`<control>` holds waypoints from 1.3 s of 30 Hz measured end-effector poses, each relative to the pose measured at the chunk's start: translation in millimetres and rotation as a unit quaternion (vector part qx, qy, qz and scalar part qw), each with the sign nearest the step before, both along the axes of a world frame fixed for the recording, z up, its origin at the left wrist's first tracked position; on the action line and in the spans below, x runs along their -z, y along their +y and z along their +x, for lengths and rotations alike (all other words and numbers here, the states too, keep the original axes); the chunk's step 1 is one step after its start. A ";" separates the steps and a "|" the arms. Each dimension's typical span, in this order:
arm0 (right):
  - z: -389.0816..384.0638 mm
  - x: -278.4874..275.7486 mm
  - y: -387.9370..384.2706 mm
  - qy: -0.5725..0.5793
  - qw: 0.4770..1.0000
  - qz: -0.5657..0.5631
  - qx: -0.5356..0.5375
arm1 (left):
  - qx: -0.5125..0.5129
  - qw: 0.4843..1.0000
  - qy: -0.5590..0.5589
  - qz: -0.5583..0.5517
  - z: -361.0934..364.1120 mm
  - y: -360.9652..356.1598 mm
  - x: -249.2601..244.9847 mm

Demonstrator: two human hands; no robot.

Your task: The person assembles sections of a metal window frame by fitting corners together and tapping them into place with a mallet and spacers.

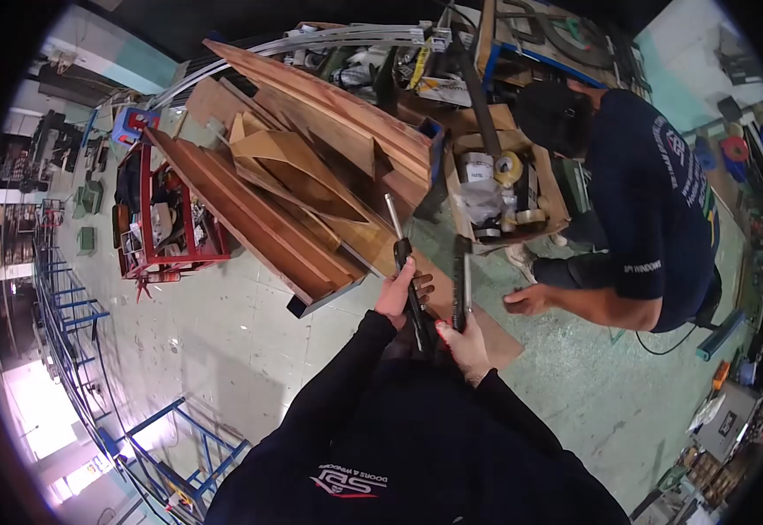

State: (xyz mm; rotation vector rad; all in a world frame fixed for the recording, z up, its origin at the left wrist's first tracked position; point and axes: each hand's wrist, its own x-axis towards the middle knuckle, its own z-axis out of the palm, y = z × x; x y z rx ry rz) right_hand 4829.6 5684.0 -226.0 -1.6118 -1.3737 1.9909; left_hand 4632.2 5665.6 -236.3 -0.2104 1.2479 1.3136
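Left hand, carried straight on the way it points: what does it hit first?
Probably the stacked wood boards. The left hand grips a rod aimed up the picture at their near ends. The boards may lie lower, down on the floor, so depth is uncertain.

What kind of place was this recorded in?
Probably a joinery or door-and-window workshop: long wooden boards lie stacked on the concrete floor, a red tool cart stands beside them, and blue steel racks line one side. The left hand grips a dark bar, the right hand another.
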 end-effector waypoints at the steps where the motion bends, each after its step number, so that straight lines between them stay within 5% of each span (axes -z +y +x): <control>1: -7.5 -14.9 -5.5 0.008 0.999 0.045 -0.008 | 0.011 1.000 -0.010 0.009 4.4 -0.3 -4.7; 3: -14.5 -46.8 3.6 -0.027 0.996 0.047 -0.068 | 0.008 1.000 -0.016 0.002 13.8 5.1 -11.6; 5: -16.9 -40.2 10.6 -0.088 0.970 0.175 -0.147 | -0.023 0.996 -0.059 0.057 17.1 5.4 -13.3; 8: -22.7 -51.0 27.3 0.029 0.986 0.024 -0.161 | -0.022 0.990 -0.084 0.107 10.7 4.5 -12.0; 13: -31.4 -54.4 26.7 0.017 0.970 0.018 -0.242 | -0.060 0.972 -0.156 0.163 7.5 -10.0 -4.9; 19: -39.1 -64.6 45.7 -0.003 0.933 0.087 -0.349 | -0.100 0.987 -0.076 0.103 2.1 -5.7 -4.4; 23: -28.2 -45.4 43.0 0.137 0.976 -0.038 -0.163 | -0.102 0.989 -0.019 0.110 -15.4 -12.8 -42.1; 25: -11.0 -40.3 55.6 0.089 0.987 0.003 -0.135 | -0.070 0.990 -0.002 0.123 -30.0 -26.4 -56.7; 27: 1.5 -11.0 58.3 0.073 0.988 0.085 -0.103 | -0.040 0.993 0.043 0.104 -44.0 -49.5 -71.9; 30: 4.3 -10.7 57.3 0.088 0.994 0.001 -0.072 | 0.047 0.987 0.107 0.115 -63.5 -96.7 -115.7; 35: -8.0 -30.4 18.2 0.053 0.960 0.130 -0.243 | 0.108 0.960 0.188 0.178 -73.9 -192.3 -130.2; 37: -31.1 19.4 6.9 0.143 0.955 -0.028 -0.257 | 0.132 0.947 0.249 0.154 -78.9 -244.9 -136.7; 39: -106.3 -28.8 -57.1 0.227 0.933 -0.025 -0.280 | 0.140 0.946 0.258 0.140 -91.2 -305.3 -157.1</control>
